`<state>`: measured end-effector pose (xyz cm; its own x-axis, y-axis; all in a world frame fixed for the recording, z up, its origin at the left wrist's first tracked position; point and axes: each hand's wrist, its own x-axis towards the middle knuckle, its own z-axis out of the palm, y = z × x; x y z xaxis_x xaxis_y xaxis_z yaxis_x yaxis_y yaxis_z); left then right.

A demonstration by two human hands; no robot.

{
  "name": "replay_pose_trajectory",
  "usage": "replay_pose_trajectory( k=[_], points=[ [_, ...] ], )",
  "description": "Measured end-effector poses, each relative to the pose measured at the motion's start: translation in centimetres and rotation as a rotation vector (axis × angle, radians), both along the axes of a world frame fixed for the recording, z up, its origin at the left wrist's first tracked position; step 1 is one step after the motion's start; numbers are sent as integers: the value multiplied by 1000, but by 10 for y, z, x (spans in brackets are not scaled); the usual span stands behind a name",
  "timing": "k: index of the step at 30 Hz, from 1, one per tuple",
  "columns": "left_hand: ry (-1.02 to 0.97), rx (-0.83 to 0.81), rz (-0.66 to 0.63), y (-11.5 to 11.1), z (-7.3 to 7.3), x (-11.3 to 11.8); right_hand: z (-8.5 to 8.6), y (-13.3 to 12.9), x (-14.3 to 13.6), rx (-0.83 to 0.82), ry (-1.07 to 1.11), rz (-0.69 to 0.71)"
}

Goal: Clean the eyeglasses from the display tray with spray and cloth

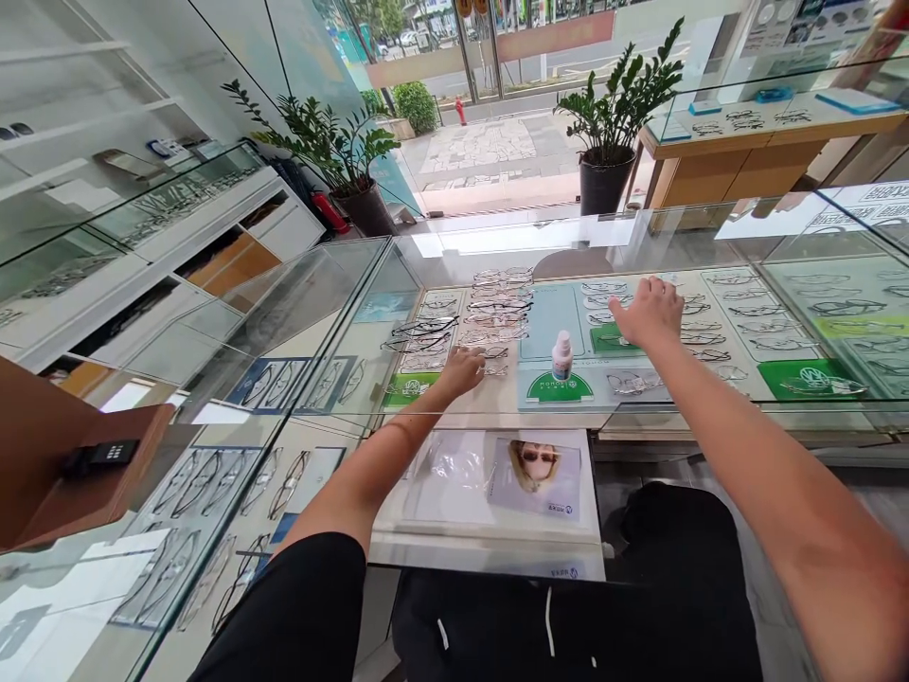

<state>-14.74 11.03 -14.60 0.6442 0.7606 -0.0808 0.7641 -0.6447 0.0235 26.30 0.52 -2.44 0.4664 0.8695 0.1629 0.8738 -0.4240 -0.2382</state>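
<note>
My left hand (465,369) is at the front of a column of eyeglasses, fingers bent and closed around the end of a thin-framed pair of eyeglasses (495,353). The fingertips are partly hidden. Farther right, my right hand (651,311) reaches over another group of eyeglasses, thumb spread away from the fingers. Its palm covers whatever lies directly beneath. Between the hands stands a small white bottle (561,356) by a green half-round card (560,386). Dark-framed eyeglasses (424,328) lie left of the column.
A pulled-out drawer (490,549) in front of me holds a printed leaflet (536,476) and clear plastic. Glass cases of eyeglasses extend left and right. Potted plants (606,175) stand beyond the counter (490,237). A brown panel with a black lock (106,455) juts in at left.
</note>
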Motion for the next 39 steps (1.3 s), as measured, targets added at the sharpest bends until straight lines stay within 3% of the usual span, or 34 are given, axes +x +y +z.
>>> replay_pose_trajectory(
  k=[5,10,15,20,23,25,28,31,33,35,37,39],
  points=[
    [62,-23,24,10,-2,10,0,1,-2,-10,-1,-8],
    [92,-19,38,-3,6,15,2,2,-3,-21,16,-13],
    [117,-76,2,-40,24,7,3,1,-4,-13,20,-3],
    [132,-205,-64,-97,56,-10,1,0,-3,4,19,-6],
    [136,-332,-137,-135,86,-21,-1,-1,-2,4,25,8],
    [127,-436,-203,-160,113,-28,-2,-1,0,0,30,11],
    [50,-612,-338,-191,166,-32,-4,0,2,0,31,6],
    [-53,-624,-395,-206,226,-32,-6,1,4,10,28,3],
    [-79,-535,-384,-200,261,-30,-7,2,5,20,23,2],
    [-73,-382,-352,-178,288,-29,-7,3,5,21,16,-1],
    [-45,-229,-317,-143,303,-29,-7,3,6,12,8,-3],
    [11,-120,-259,-98,307,-31,-6,3,6,9,4,-4]
  ],
)
